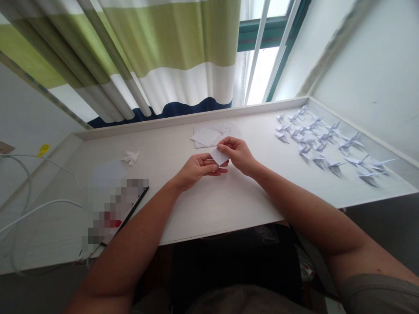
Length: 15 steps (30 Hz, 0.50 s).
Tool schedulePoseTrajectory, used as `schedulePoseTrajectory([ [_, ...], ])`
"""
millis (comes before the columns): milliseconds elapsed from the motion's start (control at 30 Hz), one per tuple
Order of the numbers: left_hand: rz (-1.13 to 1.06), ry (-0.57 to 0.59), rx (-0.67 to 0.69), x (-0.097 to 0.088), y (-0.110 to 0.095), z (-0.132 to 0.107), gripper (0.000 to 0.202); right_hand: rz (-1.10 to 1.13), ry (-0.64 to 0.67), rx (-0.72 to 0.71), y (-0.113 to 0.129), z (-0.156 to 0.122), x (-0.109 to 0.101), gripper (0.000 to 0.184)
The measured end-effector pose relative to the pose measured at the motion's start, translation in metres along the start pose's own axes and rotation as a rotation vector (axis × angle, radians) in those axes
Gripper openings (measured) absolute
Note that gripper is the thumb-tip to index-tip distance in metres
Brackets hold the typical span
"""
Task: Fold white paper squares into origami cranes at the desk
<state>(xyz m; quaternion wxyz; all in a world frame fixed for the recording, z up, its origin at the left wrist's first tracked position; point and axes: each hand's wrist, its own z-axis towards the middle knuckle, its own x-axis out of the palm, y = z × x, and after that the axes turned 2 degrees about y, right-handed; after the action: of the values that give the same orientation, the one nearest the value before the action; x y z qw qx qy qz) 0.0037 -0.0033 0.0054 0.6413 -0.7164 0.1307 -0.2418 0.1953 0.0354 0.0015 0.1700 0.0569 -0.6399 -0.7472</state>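
white tabletop [183, 218] before a striped curtain [183, 39]; folded paper [218, 156] above the tabletop, one corner toward the wearer, long axis indistinct; left hand [195, 169], half-curled, lightly holds its near side, right hand [238, 153] pinches its far edge

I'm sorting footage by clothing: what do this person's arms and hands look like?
The left hand and right hand wear no gloves, and no watch shows. Both forearms are bare. A dark grey-brown sleeve ends above the right elbow; a left sleeve can't be made out.
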Motion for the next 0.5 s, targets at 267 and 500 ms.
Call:
schedulePoseTrajectory([
  [267,-0.028,-0.047,0.012,0.0047,-0.0042,-0.0009,0.024,0.016,-0.035,0.013,-0.0043,0.0009,-0.0006,0.043],
  [500,-0.050,-0.053,0.007,0.0065,-0.0047,-0.0019,0.032,0.044,-0.013,0.063,-0.0031,0.0004,-0.0001,0.044],
])
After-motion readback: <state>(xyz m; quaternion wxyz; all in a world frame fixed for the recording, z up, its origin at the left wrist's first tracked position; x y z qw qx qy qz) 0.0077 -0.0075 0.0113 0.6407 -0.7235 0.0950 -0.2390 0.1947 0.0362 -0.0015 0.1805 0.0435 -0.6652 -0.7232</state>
